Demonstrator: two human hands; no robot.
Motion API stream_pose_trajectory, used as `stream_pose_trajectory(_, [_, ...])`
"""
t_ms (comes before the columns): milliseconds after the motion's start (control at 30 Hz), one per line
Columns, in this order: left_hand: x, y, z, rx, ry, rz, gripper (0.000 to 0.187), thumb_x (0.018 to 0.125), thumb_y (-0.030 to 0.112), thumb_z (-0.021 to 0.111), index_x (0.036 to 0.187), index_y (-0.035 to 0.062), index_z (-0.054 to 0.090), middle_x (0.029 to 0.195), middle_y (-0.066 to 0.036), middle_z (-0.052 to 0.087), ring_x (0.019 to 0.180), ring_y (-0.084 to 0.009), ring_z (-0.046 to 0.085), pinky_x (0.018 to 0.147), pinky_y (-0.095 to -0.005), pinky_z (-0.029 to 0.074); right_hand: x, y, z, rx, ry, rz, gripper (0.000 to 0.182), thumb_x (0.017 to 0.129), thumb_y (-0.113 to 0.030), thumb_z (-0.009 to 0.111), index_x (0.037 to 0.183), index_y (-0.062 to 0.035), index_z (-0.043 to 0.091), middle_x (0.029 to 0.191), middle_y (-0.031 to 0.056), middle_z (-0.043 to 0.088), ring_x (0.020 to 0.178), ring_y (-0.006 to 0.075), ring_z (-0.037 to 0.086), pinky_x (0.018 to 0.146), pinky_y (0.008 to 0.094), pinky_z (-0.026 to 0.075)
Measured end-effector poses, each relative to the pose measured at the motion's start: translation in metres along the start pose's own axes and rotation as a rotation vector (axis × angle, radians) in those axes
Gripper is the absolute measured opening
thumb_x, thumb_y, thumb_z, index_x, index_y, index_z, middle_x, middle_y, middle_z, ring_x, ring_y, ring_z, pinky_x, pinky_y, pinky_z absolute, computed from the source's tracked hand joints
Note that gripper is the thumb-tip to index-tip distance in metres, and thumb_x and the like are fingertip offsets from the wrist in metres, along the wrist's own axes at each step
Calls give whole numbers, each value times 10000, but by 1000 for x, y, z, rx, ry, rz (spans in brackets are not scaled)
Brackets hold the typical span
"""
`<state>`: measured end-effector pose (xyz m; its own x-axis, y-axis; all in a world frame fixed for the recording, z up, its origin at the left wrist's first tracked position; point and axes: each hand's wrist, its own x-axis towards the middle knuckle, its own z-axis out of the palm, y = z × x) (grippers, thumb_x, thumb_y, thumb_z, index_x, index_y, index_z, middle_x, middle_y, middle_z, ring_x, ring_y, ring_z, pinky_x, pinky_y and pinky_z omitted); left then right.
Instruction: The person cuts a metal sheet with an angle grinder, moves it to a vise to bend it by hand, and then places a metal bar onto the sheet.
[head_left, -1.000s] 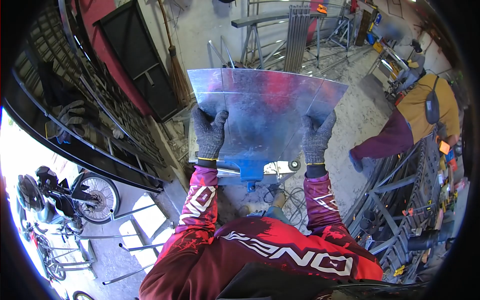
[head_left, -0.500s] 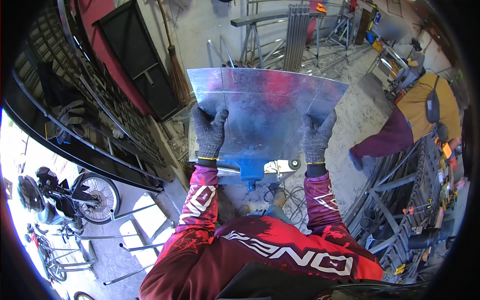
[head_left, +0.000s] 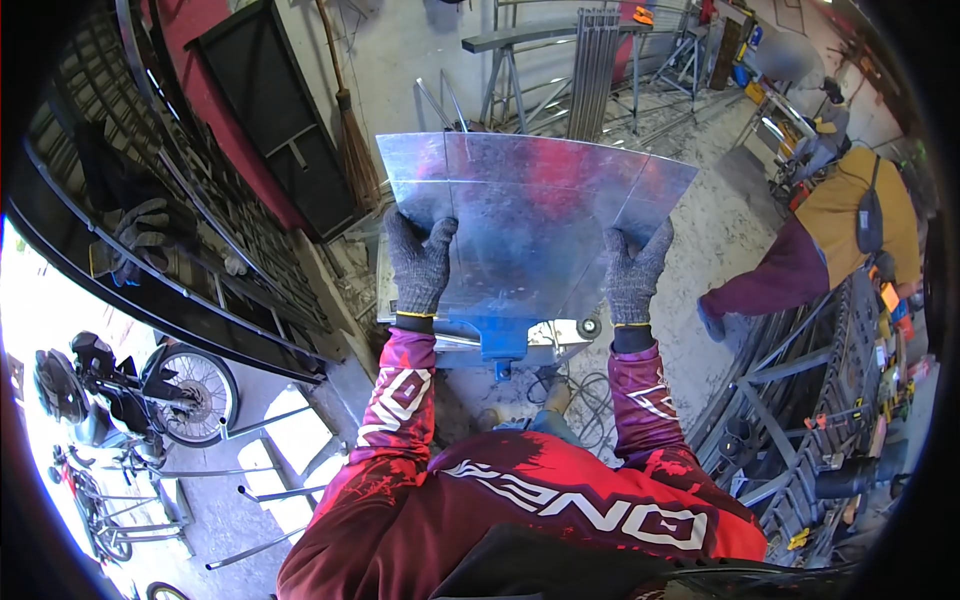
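A shiny sheet of metal (head_left: pixel 530 215) with scribed lines near its edges spans the space between my hands. My left hand (head_left: pixel 420 262), in a grey knit glove, grips its left side with the thumb lying on the upper face. On the opposite side my right hand (head_left: pixel 636 272), gloved the same way, holds the sheet with its thumb on top. The fingers of both hands are hidden beneath the metal. Under the sheet's near edge sits a blue vise (head_left: pixel 502 342), partly covered by it.
A person in a tan top (head_left: pixel 850 215) bends over at the right, beside a stack of metal bars (head_left: pixel 775 375). A motorcycle (head_left: pixel 150 390) stands at the lower left. Steel tubes (head_left: pixel 594 75) lean on a trestle at the back, and a broom (head_left: pixel 355 150) rests against the wall.
The sheet's far edge has risen very slightly in view. Both hands keep the same hold on it.
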<state>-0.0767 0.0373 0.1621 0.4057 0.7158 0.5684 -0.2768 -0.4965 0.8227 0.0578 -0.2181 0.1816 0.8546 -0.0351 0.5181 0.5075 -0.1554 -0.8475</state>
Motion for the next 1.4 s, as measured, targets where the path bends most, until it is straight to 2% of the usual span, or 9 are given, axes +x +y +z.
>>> stream_pose_trajectory(167, [0, 7, 0, 31, 14, 0, 510, 823, 228, 833, 1171, 39, 513, 1042, -122, 613, 940, -238, 613, 832, -374, 497, 1, 1, -1, -17, -26, 21, 887, 826, -85, 785, 1519, 10, 239, 1272, 185, 532, 1100, 253, 579, 939, 396, 525])
stream_pose_trajectory(367, [1, -7, 5, -108, 26, -88, 468, 799, 198, 832, 1112, 29, 528, 905, -100, 646, 822, -216, 630, 742, -371, 509, 5, -1, 0, 109, -60, -12, 868, 829, -68, 771, 1516, 10, 246, 1351, 192, 478, 1159, 274, 555, 1000, 404, 490])
stream_pose_trajectory(433, [1, -11, 4, -75, 31, -93, 470, 796, 206, 835, 1106, 29, 528, 895, -98, 637, 802, -215, 616, 734, -371, 505, 4, -13, 0, 186, -77, 119, 897, 831, -94, 778, 1526, 31, 224, 1428, 212, 422, 1245, 295, 506, 1055, 402, 447])
stream_pose_trajectory(633, [2, -5, 4, -36, 42, -44, 473, 790, 240, 847, 1074, 33, 531, 829, -81, 582, 728, -207, 555, 691, -371, 487, 5, -11, 0, 99, -62, 26, 981, 829, -173, 806, 1544, 69, 179, 1511, 247, 349, 1377, 328, 383, 1134, 411, 359])
stream_pose_trajectory(767, [3, -12, 5, 3, 28, -40, 468, 793, 247, 846, 1072, 36, 534, 820, -79, 578, 719, -208, 555, 680, -370, 485, 7, -7, 1, 94, -48, 22, 983, 827, -191, 810, 1539, 79, 187, 1530, 259, 330, 1395, 335, 368, 1152, 410, 333])
stream_pose_trajectory(833, [4, -10, 6, -31, 28, -35, 466, 794, 247, 845, 1071, 37, 535, 818, -78, 579, 716, -208, 555, 677, -369, 485, 7, -10, 0, -27, -41, -33, 986, 834, -208, 807, 1535, 92, 183, 1550, 274, 303, 1419, 344, 343, 1169, 405, 303])
stream_pose_trajectory(933, [3, -8, 6, 41, 34, -48, 466, 793, 250, 845, 1073, 42, 535, 817, -79, 579, 713, -208, 555, 673, -367, 484, 8, 0, 1, 25, -37, -41, 986, 840, -214, 804, 1533, 100, 176, 1563, 286, 284, 1435, 351, 324, 1180, 402, 282])
stream_pose_trajectory(1233, [4, -10, 7, 30, 49, -10, 464, 790, 242, 843, 1082, 52, 536, 806, -64, 572, 700, -202, 551, 670, -362, 486, 8, -4, 1, 54, -53, 36, 971, 844, -167, 795, 1537, 91, 166, 1525, 261, 323, 1360, 314, 394, 1143, 389, 343])
stream_pose_trajectory(1400, [4, -11, 7, 4, 42, -39, 462, 781, 233, 849, 1070, 57, 535, 793, -51, 555, 694, -187, 539, 663, -356, 481, 9, 8, -1, -45, -49, -53, 987, 853, -206, 794, 1542, 91, 152, 1563, 279, 272, 1428, 334, 325, 1175, 400, 302])
